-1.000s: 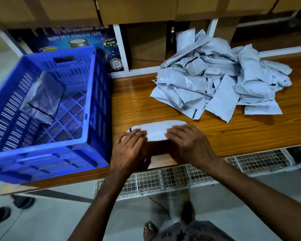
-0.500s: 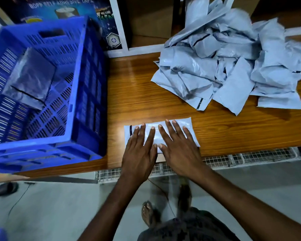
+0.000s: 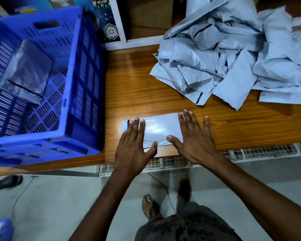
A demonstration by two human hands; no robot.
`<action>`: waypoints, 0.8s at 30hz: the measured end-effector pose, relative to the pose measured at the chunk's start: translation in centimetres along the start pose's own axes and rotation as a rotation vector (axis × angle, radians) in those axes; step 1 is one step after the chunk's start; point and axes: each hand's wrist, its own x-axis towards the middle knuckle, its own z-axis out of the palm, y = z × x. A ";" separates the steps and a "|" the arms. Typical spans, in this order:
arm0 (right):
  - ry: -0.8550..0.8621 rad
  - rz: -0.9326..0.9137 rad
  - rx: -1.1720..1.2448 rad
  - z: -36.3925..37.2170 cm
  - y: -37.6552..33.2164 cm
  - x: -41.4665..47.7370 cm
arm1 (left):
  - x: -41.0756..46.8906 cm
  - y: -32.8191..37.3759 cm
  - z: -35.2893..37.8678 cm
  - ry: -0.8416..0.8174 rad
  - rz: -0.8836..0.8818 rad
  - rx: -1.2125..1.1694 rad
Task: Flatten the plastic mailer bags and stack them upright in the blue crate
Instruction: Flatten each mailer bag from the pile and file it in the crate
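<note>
Both hands flat, fingers spread: left hand (image 3: 132, 145) on one end of the mailer (image 3: 156, 131), right hand (image 3: 194, 140) on the other, likely pressing air out. It lies pale and glossy at the table (image 3: 137, 87) edge, between crate (image 3: 83, 70) and pile (image 3: 233, 54).

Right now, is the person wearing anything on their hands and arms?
No. The left hand and right hand are bare: no gloves, rings or watch show. Both forearms are uncovered as far as the picture reaches, with no sleeve in view. The fingers are long with short, pale nails.
</note>
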 end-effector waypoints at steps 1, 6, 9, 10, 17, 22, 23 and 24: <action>-0.023 0.012 -0.007 -0.2 0.4 -0.3 | -0.2 0.0 -0.4 -0.009 0.001 -0.025; 0.108 0.024 0.104 -2.1 -2.3 -0.1 | 1.2 0.8 -2.2 0.056 0.060 -0.100; 0.115 -0.095 0.137 -1.0 -5.9 0.5 | 2.5 0.8 -1.6 -0.004 0.086 -0.046; 0.118 -0.090 0.120 -0.3 -6.3 0.4 | 2.4 0.2 -1.2 -0.022 0.082 -0.049; 0.043 0.043 0.080 0.7 -2.8 -0.5 | 1.2 -2.7 -0.9 -0.076 -0.020 -0.063; -0.010 0.047 0.110 -1.0 -0.8 -2.0 | -0.7 -2.7 -2.6 -0.094 0.117 -0.118; 0.014 -0.066 0.095 -1.3 -0.6 -2.6 | -1.2 -2.6 -2.7 -0.109 0.167 -0.119; 0.018 -0.180 0.064 -1.3 -0.5 -3.3 | -1.7 -2.5 -2.7 -0.131 0.203 -0.103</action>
